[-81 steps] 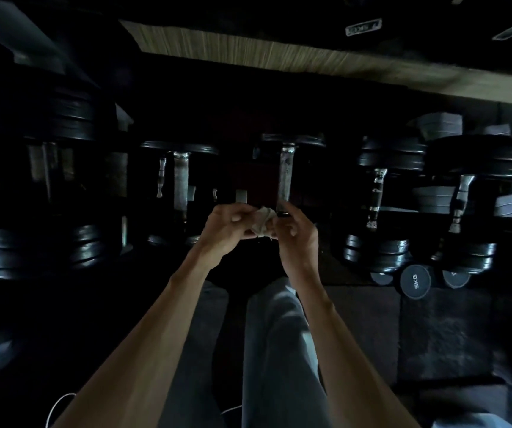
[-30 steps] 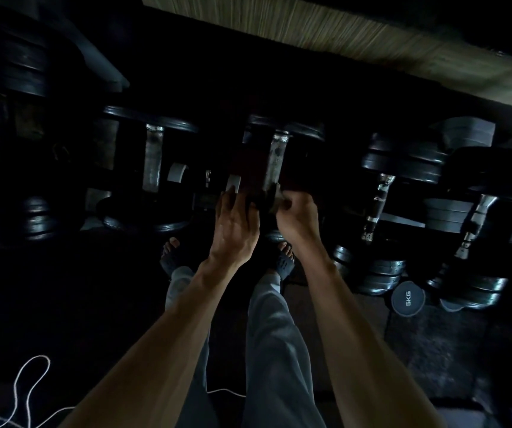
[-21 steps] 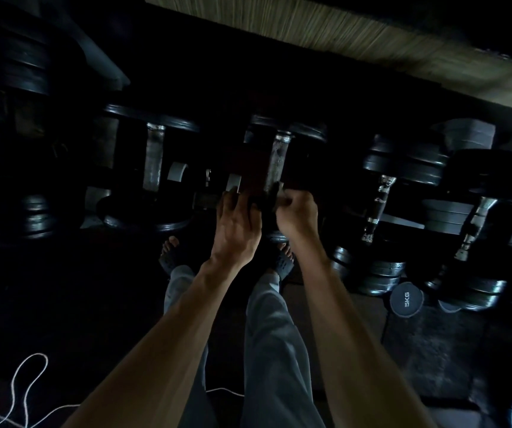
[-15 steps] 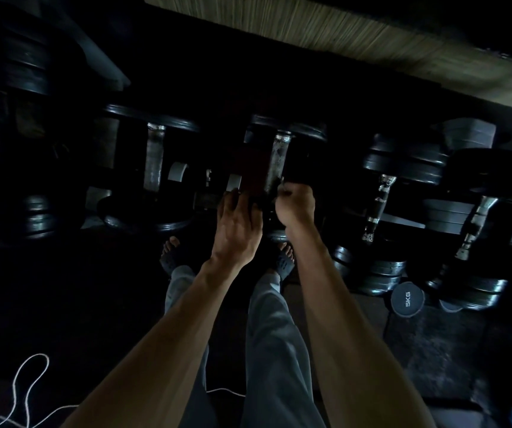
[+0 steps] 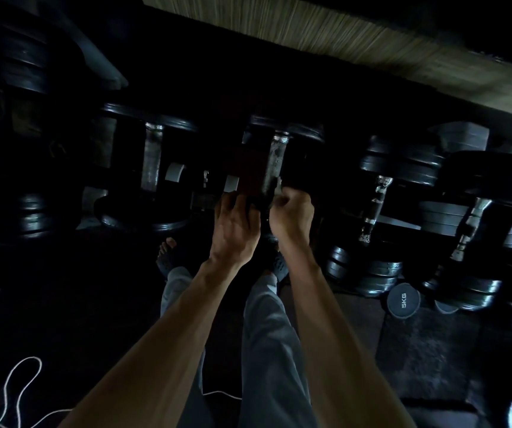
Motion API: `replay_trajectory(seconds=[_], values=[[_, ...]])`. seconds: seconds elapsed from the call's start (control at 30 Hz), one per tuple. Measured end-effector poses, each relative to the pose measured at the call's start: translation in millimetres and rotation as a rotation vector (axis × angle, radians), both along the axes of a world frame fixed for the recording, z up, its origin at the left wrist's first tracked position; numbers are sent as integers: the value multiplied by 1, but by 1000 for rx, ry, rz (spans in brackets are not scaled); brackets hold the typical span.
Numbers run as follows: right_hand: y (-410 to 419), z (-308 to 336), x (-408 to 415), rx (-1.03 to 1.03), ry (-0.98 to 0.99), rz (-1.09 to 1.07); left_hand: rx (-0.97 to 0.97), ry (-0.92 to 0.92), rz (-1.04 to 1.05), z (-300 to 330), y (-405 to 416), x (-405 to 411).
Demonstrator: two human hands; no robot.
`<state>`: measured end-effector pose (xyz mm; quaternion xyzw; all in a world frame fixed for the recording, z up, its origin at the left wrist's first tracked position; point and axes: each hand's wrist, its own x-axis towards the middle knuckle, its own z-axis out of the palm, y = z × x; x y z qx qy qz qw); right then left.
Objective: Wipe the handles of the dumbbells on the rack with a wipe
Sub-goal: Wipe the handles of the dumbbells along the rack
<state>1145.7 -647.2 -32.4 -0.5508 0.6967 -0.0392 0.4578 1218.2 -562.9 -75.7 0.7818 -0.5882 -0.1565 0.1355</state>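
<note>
Wiping the near end of the centre dumbbell handle (image 5: 274,162).
Right hand (image 5: 291,216) fingers clench the wipe (image 5: 278,189); left hand (image 5: 234,223) fingers rest straight beside it. Next: stroke up the bar.

The rack (image 5: 205,200) is dark and mostly hidden; dumbbells lie on it in a row, handles running near to far. One with a pale handle (image 5: 151,163) sits left, one (image 5: 274,162) in the middle, two with chrome handles (image 5: 375,208) (image 5: 468,230) right. On the floor (image 5: 427,350) by the rack stands a 5KG dumbbell (image 5: 403,301); a white cord (image 5: 17,393) lies near left.
</note>
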Motion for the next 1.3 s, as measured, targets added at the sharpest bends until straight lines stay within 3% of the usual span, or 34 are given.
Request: replay_trajectory(seconds=[0.1,0.2,0.4,0.53,0.67,0.83,0.93,1.07,1.2,1.3], values=[[-17,-9,7,40,4,-97,21,-10,-10,2,1,-1],[-35,-16,15,79,-49,-191,73,90,108,0,1,2],[-8,-11,-1,-23,-46,-108,15,12,3,-4,2,-1],[-35,-24,12,141,-127,-247,17,26,40,-2,1,-1],[-16,-15,-1,69,-89,-153,30,82,89,2,1,-1],[-37,-23,10,99,-132,-241,20,79,73,6,0,-2],[-34,-19,18,40,-62,-197,76,191,167,12,-2,3],[-15,-10,8,-63,-43,-111,100,222,70,10,1,0],[-50,-18,22,-13,-78,-194,69,229,135,16,-2,-2],[-39,-15,18,-80,-59,-113,62,299,269,20,-5,2]])
